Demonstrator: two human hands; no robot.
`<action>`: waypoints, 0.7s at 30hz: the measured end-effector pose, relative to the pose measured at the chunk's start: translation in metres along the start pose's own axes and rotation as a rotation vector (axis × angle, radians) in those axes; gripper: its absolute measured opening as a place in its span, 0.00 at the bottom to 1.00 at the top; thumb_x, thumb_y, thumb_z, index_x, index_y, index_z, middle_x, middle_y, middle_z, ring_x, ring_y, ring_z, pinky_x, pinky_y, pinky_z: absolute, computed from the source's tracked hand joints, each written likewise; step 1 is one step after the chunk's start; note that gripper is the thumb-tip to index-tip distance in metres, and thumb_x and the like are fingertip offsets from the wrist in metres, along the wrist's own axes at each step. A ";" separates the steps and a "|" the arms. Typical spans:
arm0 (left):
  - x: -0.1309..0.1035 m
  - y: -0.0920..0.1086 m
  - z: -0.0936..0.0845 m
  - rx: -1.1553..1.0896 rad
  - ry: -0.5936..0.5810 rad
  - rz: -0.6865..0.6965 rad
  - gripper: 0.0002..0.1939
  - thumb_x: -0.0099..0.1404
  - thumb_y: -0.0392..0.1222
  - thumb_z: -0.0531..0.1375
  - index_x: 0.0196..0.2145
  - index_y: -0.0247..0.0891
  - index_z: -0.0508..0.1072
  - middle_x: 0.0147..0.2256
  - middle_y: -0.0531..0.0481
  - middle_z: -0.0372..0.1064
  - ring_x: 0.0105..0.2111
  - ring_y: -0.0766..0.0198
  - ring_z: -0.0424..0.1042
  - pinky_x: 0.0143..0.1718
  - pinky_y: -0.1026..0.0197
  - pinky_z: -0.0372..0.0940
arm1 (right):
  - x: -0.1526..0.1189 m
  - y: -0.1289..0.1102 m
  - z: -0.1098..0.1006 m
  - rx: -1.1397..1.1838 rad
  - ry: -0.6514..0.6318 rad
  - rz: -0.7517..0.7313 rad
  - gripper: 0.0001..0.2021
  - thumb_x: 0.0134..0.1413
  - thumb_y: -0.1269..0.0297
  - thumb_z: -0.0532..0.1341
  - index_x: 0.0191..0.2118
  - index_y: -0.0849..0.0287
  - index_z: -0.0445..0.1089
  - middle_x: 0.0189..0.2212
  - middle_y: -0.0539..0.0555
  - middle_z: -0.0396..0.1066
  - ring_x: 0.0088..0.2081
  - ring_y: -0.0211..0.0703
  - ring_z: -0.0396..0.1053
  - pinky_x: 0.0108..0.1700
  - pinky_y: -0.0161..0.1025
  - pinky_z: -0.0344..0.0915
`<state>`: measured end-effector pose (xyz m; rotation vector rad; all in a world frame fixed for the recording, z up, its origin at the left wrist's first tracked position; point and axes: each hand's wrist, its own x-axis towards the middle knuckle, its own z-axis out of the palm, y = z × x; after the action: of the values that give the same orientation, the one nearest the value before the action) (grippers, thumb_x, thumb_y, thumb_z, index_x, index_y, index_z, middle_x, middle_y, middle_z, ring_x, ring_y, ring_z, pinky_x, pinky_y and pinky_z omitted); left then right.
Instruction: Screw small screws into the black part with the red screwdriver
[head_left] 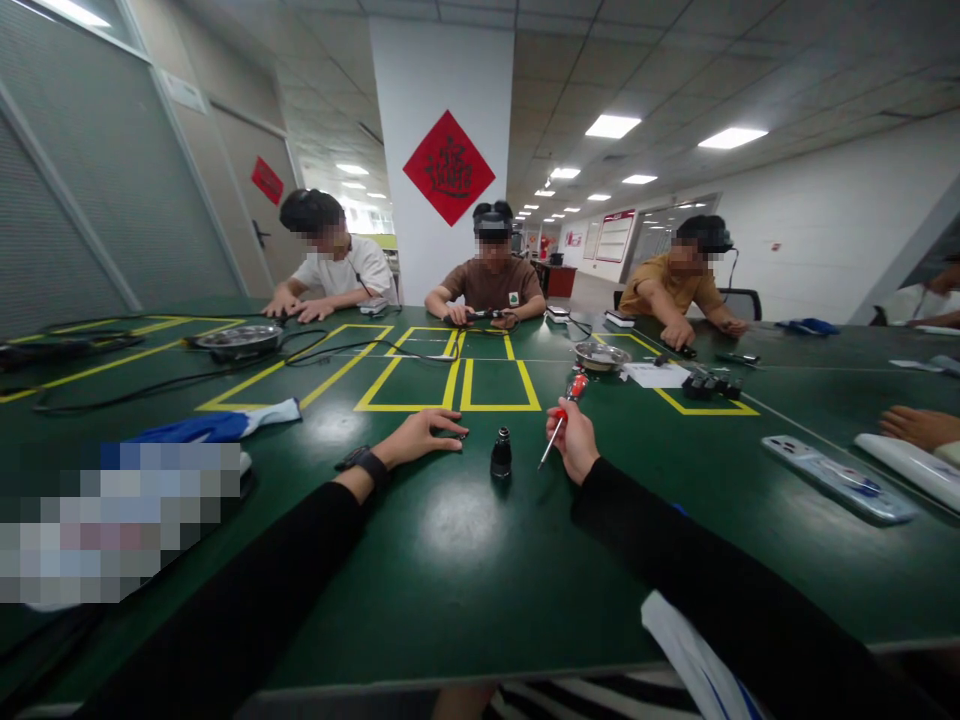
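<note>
Holding the red-handled screwdriver [576, 388], the right hand [579, 440] has its fingers closed around the handle, the shaft slanting down toward the counter's [465, 620] near edge. It should feel light and stiff; the handle is the place to grip, as the bare shaft would probably turn or slip.

Between the hands stands a tapered black cylindrical part [501, 456], upright and touching neither. It looks rigid, perhaps slick; its broad lower body seems the safest hold, since a knock could topple it. The left hand [421, 437] is half curled, fingertips at a small dark piece [463, 435]; whether they grip it, I cannot tell.

Toward the far edge, beyond the right hand, lie a steel bowl [602, 356] and white paper [654, 375]; a blue-and-white glove [217, 424] lies leftward. Only the upright part stands between the hands.
</note>
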<state>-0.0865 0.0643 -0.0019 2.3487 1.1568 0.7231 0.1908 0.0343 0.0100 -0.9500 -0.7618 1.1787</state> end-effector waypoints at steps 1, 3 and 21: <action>0.000 0.000 -0.002 -0.013 -0.015 0.003 0.24 0.50 0.57 0.62 0.42 0.43 0.76 0.53 0.46 0.63 0.53 0.52 0.62 0.56 0.53 0.53 | 0.001 0.000 0.000 0.003 0.001 0.000 0.11 0.48 0.58 0.58 0.23 0.60 0.64 0.14 0.47 0.63 0.15 0.32 0.58 0.19 0.31 0.56; -0.002 0.001 -0.010 -0.029 -0.077 0.011 0.26 0.49 0.56 0.63 0.45 0.43 0.74 0.55 0.46 0.61 0.54 0.53 0.60 0.57 0.53 0.51 | 0.001 0.000 -0.001 0.008 0.005 0.003 0.11 0.48 0.58 0.58 0.23 0.60 0.64 0.14 0.47 0.63 0.15 0.32 0.58 0.19 0.31 0.56; -0.017 -0.008 -0.035 -0.092 -0.102 -0.055 0.16 0.47 0.53 0.65 0.31 0.40 0.78 0.50 0.47 0.67 0.51 0.54 0.64 0.55 0.55 0.55 | 0.001 -0.002 -0.001 0.045 0.005 0.032 0.11 0.50 0.59 0.57 0.23 0.60 0.64 0.14 0.47 0.63 0.15 0.32 0.59 0.18 0.31 0.57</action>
<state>-0.1216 0.0598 0.0161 2.2419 1.1161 0.6168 0.1929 0.0346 0.0116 -0.9305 -0.7154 1.2158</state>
